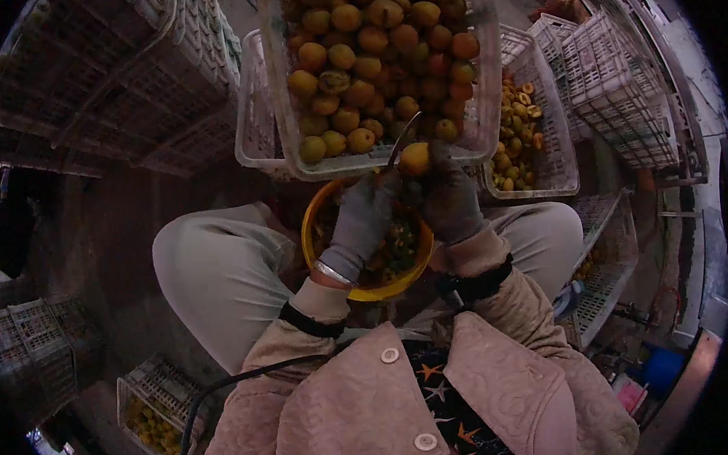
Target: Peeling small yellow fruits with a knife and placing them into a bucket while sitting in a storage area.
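My left hand (pixel 361 214), in a grey work glove, grips a knife whose thin curved blade (pixel 405 138) points up and away from me. Its handle is hidden in the glove. Just right of the blade, my gloved right hand (pixel 455 198) holds a yellow-orange apricot-like fruit (pixel 415 159). Both hands are close together, over the near rim of a pale plastic crate (pixel 391 165) full of whole fruits (pixel 372 39). Below them, between my knees, stands a yellow bucket (pixel 385 290) with dark green and yellowish scraps inside.
Right of the full crate, another crate (pixel 552 134) holds cut fruit pieces (pixel 512 121). Stacked crates rise at the upper left (pixel 142 72) and upper right (pixel 618 87). A crate with fruit (pixel 154 428) sits at lower left. A black cable (pixel 248 373) crosses by my left arm.
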`<state>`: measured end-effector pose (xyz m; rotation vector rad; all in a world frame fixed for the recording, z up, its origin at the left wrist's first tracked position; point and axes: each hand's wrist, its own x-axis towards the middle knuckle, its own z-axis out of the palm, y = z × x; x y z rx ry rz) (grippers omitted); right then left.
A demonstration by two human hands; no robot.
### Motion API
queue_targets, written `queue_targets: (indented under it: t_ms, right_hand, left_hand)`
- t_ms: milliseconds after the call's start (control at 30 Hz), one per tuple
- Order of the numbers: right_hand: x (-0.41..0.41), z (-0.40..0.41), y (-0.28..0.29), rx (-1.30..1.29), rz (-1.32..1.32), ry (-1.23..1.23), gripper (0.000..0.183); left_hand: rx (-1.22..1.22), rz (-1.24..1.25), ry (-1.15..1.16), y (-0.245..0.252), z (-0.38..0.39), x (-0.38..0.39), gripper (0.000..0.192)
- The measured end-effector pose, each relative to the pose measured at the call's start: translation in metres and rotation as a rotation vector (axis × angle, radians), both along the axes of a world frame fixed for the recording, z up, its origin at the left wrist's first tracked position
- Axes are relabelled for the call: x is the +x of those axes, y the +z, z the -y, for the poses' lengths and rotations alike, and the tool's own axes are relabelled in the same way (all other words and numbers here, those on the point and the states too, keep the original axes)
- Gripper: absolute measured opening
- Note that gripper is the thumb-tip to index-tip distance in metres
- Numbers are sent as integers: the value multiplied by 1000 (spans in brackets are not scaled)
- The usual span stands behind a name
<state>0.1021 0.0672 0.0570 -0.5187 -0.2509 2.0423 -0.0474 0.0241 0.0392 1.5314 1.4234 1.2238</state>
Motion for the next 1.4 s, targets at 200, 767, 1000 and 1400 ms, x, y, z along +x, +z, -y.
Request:
queue_targets:
  t_ms: [200,767,1000,1400]
  right_hand:
    - [-15,9,21,174,305,-173,44]
    - [-20,2,-16,163,525,-230,41]
    - [-18,6,12,150,180,-90,40]
    - [0,4,21,380,435,-60,38]
  left_hand:
    - [-197,4,-44,30,1,6,35]
    - [-73,-259,-128,-4,9,14,29]
    - [-185,-16,-49,10,3,8,38]
    - [-66,-80,-205,6,7,-9,39]
